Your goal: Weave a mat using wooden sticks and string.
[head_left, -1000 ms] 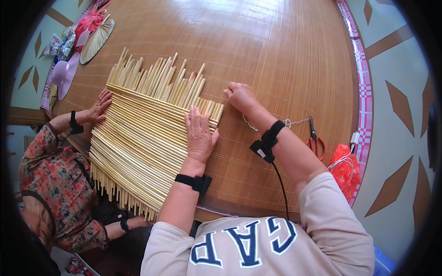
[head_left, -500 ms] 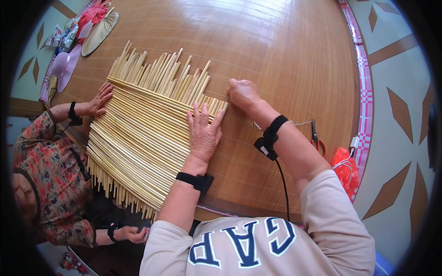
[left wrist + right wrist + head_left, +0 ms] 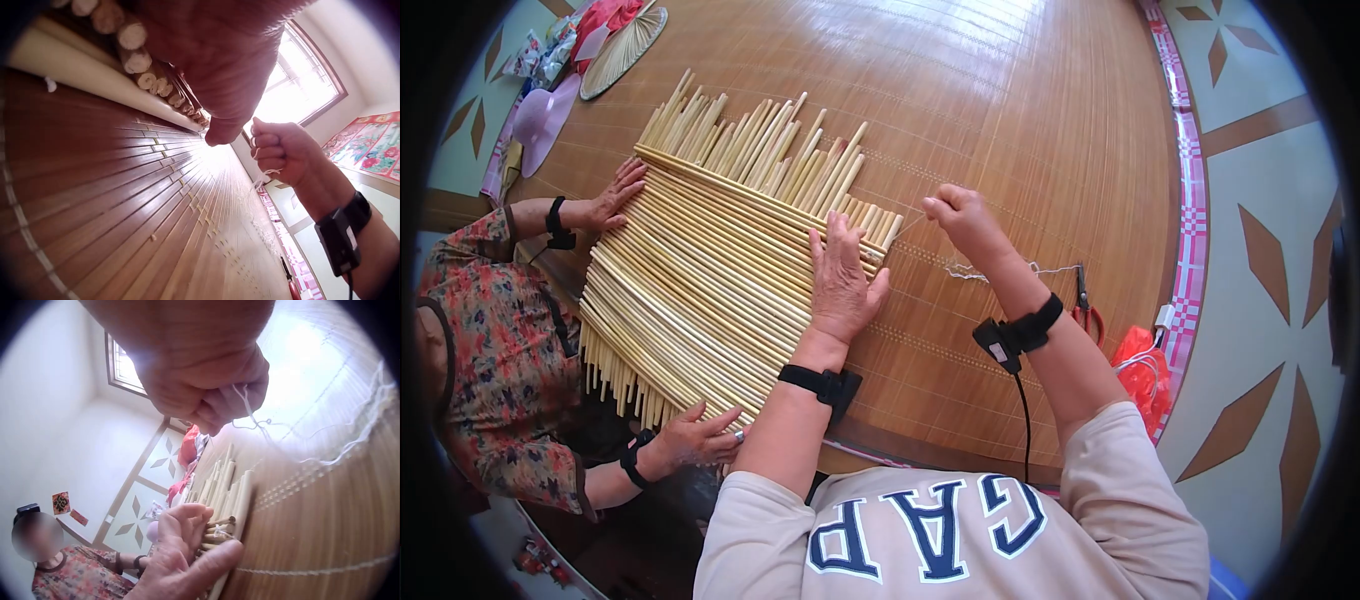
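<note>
A panel of pale round stalks lies across the mat, with a row of shorter stalks running crosswise under its far edge. My left hand rests on the panel's right end, fingers fairly straight and thumb out to the side. Beyond that corner my right hand is raised with curled fingers and grips a white string. A thin length of it runs taut from the stalk corner to the fist, and loose strands hang below. White string is wrapped round the stalk ends beside my left fingers.
Scissors lie on the brown slatted mat at right, near a red plastic bag. Across the panel, another person in a floral shirt has both hands at its left side. A hand fan and a lilac hat are at far left.
My right hand has moved away from the stalk corner, drawing the string out straight. The other person's lower hand has come up to the panel's near edge. My left hand stays on the panel.
</note>
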Demonstrator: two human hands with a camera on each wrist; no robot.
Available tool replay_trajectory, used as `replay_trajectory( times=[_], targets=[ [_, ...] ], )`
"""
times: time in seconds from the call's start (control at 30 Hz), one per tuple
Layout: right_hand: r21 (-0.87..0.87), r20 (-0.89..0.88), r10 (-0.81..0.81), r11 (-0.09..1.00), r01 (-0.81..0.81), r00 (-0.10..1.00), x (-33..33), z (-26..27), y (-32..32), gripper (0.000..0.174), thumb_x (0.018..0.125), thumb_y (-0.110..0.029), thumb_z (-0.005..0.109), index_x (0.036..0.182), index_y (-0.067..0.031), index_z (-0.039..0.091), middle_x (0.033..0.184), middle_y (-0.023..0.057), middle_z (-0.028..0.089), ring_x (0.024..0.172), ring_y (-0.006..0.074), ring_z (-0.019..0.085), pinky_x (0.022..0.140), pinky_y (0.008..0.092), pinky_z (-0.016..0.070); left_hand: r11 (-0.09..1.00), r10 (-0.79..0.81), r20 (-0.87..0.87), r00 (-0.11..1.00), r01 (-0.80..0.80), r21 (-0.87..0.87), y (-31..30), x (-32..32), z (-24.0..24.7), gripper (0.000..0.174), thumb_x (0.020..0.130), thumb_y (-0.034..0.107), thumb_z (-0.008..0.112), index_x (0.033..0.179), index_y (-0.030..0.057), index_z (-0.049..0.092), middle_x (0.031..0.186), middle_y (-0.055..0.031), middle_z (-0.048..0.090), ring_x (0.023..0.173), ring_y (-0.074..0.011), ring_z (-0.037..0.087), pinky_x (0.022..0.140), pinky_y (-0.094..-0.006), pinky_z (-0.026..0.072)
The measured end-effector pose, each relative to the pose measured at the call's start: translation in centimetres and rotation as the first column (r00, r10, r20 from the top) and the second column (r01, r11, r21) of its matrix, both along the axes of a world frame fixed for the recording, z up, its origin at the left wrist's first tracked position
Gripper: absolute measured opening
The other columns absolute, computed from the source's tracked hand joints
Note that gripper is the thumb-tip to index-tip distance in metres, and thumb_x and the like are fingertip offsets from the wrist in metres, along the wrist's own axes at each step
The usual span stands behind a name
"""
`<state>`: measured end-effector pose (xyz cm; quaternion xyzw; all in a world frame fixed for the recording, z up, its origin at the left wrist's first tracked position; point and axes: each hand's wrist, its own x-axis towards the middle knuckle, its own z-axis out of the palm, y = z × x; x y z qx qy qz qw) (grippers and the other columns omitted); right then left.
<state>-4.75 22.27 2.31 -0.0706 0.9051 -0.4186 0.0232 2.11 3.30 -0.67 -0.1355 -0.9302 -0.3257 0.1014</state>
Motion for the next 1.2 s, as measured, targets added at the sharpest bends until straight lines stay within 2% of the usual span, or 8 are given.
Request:
replay_trajectory(
  times=[0.3, 0.4, 0.53, 0.6, 0.7, 1.0, 1.13, 1.2],
  targets=[
    [-0.144, 0.171, -0.028, 0.988, 0.053, 0.985, 9.8, 0.4, -0.6, 0.02, 0.083, -0.017, 0.059, 0.072, -0.0009, 0.054, 0.06, 0.0123, 0.055, 0.05, 0.0177, 0.051, 0.049, 0.0298, 0.0401, 0.998, 0.009, 0.001, 1.0, -0.009, 0.067, 0.1, 0.1, -0.6, 0.059, 0.068, 0.006, 0.066, 0.117, 0.0059, 0.032, 0.134, -0.0196, 0.029, 0.131, -0.0368, 0.023, 0.105, -0.0568, 0.0121],
    [0.023, -0.15, 0.133, 0.991, -0.131, 0.98, 11.1, -0.2, -1.7, 0.021, 0.083, -0.017, 0.06, 0.073, -0.0014, 0.051, 0.059, 0.0135, 0.052, 0.05, 0.0194, 0.051, 0.048, 0.0316, 0.0398, 1.0, 0.003, 0.006, 1.0, -0.003, 0.026, 0.0, 0.1, -0.6, 0.061, 0.067, 0.009, 0.068, 0.117, 0.0038, 0.033, 0.132, -0.0216, 0.028, 0.132, -0.0353, 0.02, 0.106, -0.0561, 0.0122],
    [-0.222, 0.005, -0.089, 0.971, 0.088, 0.996, 7.8, 1.7, -2.1, 0.021, 0.085, -0.017, 0.056, 0.071, -0.0035, 0.049, 0.052, 0.0084, 0.046, 0.047, 0.0144, 0.049, 0.043, 0.0302, 0.037, 0.999, 0.001, 0.005, 1.0, -0.001, 0.034, -0.1, 0.1, -0.8, 0.061, 0.067, 0.009, 0.068, 0.118, 0.0033, 0.034, 0.132, -0.0208, 0.028, 0.132, -0.0349, 0.02, 0.106, -0.0558, 0.0123],
    [-0.6, 0.541, -0.063, 0.67, 0.438, 0.839, 5.3, 2.1, -1.8, 0.023, 0.087, -0.019, 0.054, 0.069, -0.0048, 0.052, 0.051, -0.0002, 0.046, 0.042, 0.0085, 0.04, 0.038, 0.0248, 0.0292, 0.997, -0.002, 0.03, 1.0, 0.0, 0.075, -0.1, 0.0, -0.5, 0.062, 0.067, 0.009, 0.067, 0.119, 0.0029, 0.034, 0.133, -0.0198, 0.028, 0.132, -0.0343, 0.021, 0.107, -0.0559, 0.0121],
    [-0.639, 0.543, 0.015, 0.656, 0.401, 0.84, 3.5, 3.2, -3.7, 0.024, 0.088, -0.021, 0.053, 0.07, -0.005, 0.056, 0.054, -0.0055, 0.044, 0.041, 0.0037, 0.031, 0.036, 0.0213, 0.0206, 0.991, -0.008, 0.034, 0.999, 0.004, 0.132, -0.3, 0.2, -0.4, 0.062, 0.066, 0.005, 0.065, 0.12, 0.0023, 0.033, 0.133, -0.0189, 0.028, 0.132, -0.0337, 0.021, 0.107, -0.0556, 0.0116],
    [-0.506, 0.372, -0.02, 0.834, 0.221, 0.928, 3.7, 1.2, -11.8, 0.021, 0.082, -0.016, 0.054, 0.073, 0.0013, 0.06, 0.062, 0.007, 0.057, 0.058, 0.0161, 0.055, 0.056, 0.0308, 0.0444, 0.898, -0.047, 0.162, 0.986, -0.029, 0.438, -1.6, -0.4, -2.2, 0.054, 0.081, 0.006, 0.056, 0.129, 0.004, 0.029, 0.117, -0.017, 0.049, 0.12, -0.026, 0.043, 0.107, -0.0327, 0.0228],
    [-0.119, 0.143, -0.043, 0.991, 0.06, 0.989, 6.2, 2.8, -10.7, 0.02, 0.079, -0.02, 0.056, 0.08, -0.0011, 0.061, 0.073, 0.0214, 0.06, 0.071, 0.037, 0.06, 0.061, 0.0387, 0.0468, 0.889, 0.02, 0.005, 1.0, -0.02, 0.457, -1.4, -0.5, -1.6, 0.025, 0.072, 0.005, 0.064, 0.097, 0.0057, 0.06, 0.126, -0.0189, 0.048, 0.12, -0.0326, 0.042, 0.109, -0.0473, 0.0139],
    [-0.118, 0.071, 0.009, 0.993, -0.001, 0.997, 7.6, 3.2, -9.2, 0.019, 0.081, -0.019, 0.057, 0.079, 0.0004, 0.06, 0.067, 0.0161, 0.057, 0.062, 0.0245, 0.056, 0.056, 0.0339, 0.0449, 0.873, 0.008, 0.028, 1.0, -0.02, 0.488, -1.6, -0.4, -1.1, 0.01, 0.074, 0.005, 0.063, 0.083, 0.0061, 0.064, 0.124, -0.019, 0.049, 0.119, -0.0325, 0.043, 0.109, -0.0461, 0.0142]
  ],
)
